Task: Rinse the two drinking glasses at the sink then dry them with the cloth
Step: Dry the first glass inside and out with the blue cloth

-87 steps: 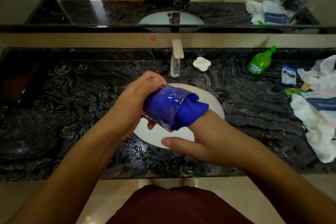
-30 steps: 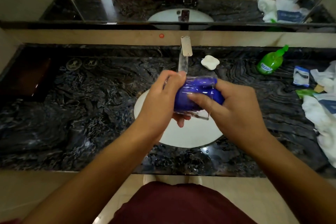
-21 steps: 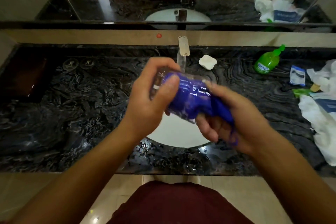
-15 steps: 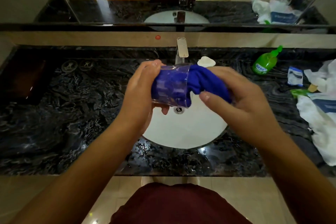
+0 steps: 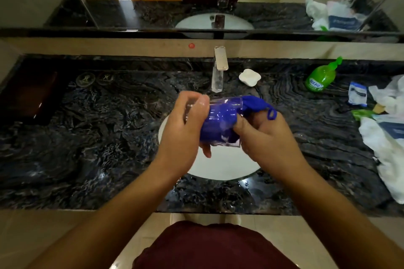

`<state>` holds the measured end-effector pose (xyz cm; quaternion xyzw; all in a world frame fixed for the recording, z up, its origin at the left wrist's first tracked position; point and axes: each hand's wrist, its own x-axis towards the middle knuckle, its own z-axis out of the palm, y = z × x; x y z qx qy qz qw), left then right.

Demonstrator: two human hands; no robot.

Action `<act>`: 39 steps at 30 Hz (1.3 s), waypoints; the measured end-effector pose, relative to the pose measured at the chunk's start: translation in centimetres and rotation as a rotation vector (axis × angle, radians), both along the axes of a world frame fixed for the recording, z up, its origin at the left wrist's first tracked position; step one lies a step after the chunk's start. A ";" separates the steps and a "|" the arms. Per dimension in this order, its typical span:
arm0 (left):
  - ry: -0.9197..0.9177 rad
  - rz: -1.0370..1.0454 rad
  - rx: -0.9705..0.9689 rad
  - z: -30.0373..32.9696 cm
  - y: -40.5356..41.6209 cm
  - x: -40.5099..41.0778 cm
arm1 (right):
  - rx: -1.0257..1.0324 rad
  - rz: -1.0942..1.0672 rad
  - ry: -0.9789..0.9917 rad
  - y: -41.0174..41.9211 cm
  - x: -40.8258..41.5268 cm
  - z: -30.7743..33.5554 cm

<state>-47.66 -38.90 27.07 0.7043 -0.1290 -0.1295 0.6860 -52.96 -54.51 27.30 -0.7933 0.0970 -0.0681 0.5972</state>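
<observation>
The person is standing at the dark counter [image 5: 87,148], holding a glass [image 5: 220,122] sideways over the white sink [image 5: 218,166]. The left hand [image 5: 183,131] is wrapping around the bottom end of the glass. The right hand [image 5: 264,135] is gripping the blue cloth [image 5: 253,105], which is stuffed inside the glass and poking out of its open end. This looks like the drying step. Next, I think the cloth needs twisting around inside, then pulling out. Farther back, the tap [image 5: 219,67] is not running. I am not seeing the second glass anywhere.
</observation>
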 end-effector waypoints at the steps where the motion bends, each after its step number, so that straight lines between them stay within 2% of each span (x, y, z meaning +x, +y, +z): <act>1: -0.086 -0.004 0.016 0.0 0.1 -0.1 | 0.110 -0.052 0.078 0.1 0.1 0.0; 3: -0.264 -0.034 0.061 0.4 0.3 0.3 | 0.431 -0.090 0.247 0.2 0.2 0.5; 6: -0.549 -0.095 0.141 0.8 1.1 1.7 | 0.785 0.037 0.352 0.4 0.0 1.0; 8: -0.652 -0.129 0.132 1.2 1.3 2.3 | 0.845 0.079 0.382 0.1 0.0 1.3; 11: -0.705 -0.138 0.107 1.4 1.2 2.3 | 0.753 0.045 0.319 -0.5 0.1 1.1; 14: -0.554 -0.075 0.071 1.6 1.0 2.0 | 0.601 0.025 0.172 -0.7 -0.4 1.0; 17: -0.236 -0.044 0.065 2.0 0.9 2.3 | 0.137 0.053 0.086 -0.6 -1.4 0.9; 19: -0.095 -0.032 0.076 1.9 0.7 2.5 | 0.026 0.073 0.017 -0.6 -1.6 0.6; 23: -0.054 -0.065 0.070 1.1 -0.1 1.3 | 0.156 0.089 0.024 0.1 -1.2 1.1; 27: -0.177 -0.133 0.029 0.4 0.2 1.2 | 0.444 0.092 0.166 0.3 -0.9 1.8; 29: -0.153 -0.160 0.031 0.9 0.2 1.7 | 0.463 0.063 0.213 -0.1 -0.4 2.2; 31: -0.046 -0.142 0.019 1.7 0.0 2.5 | 0.439 0.059 0.208 -0.9 -0.3 2.7; 34: 0.179 -0.083 -0.129 2.8 0.3 3.9 | 0.376 0.102 0.098 -2.4 -0.9 3.4; 37: 0.304 -0.012 -0.222 3.3 0.8 4.6 | 0.219 0.033 -0.008 -3.4 -1.3 3.2; 39: 0.326 0.006 -0.250 3.4 0.6 4.5 | 0.289 0.011 -0.044 -3.3 -1.3 2.6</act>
